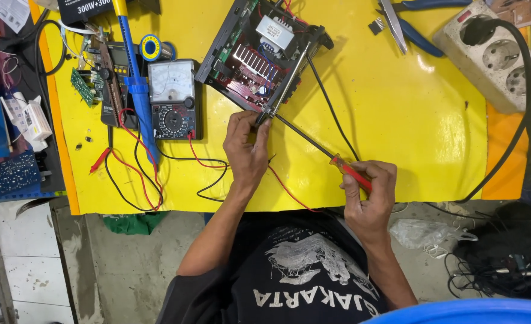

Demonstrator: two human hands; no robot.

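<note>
We are working a long screwdriver with a red translucent handle and thin steel shaft (328, 155) into the near corner of an open black metal amplifier chassis with a red circuit board, silver heat sink and grey transformer inside (259, 51), which is lying tilted on the yellow vinyl-covered bench (397, 108).

Our right hand (368, 195) is wrapping closed around the red handle near the bench's front edge, while our left hand (246, 147) is pinching narrowly at the chassis corner, fingertips touching the spot where the tip is landing. Whether a screw is sitting under those fingers, we cannot tell.

To do this well, we are judging that the shaft should be lining up straight with the fastener rather than slanting, the left fingers steadying the tip and chassis, and the right hand pressing along the shaft while turning slowly, so the tip is not slipping toward the board.

A thin red wire (289, 189) and a black cable (331, 111) are running beside the shaft; we are keeping them out from under it. A black analogue multimeter (172, 99) is lying just left of the chassis.
</note>
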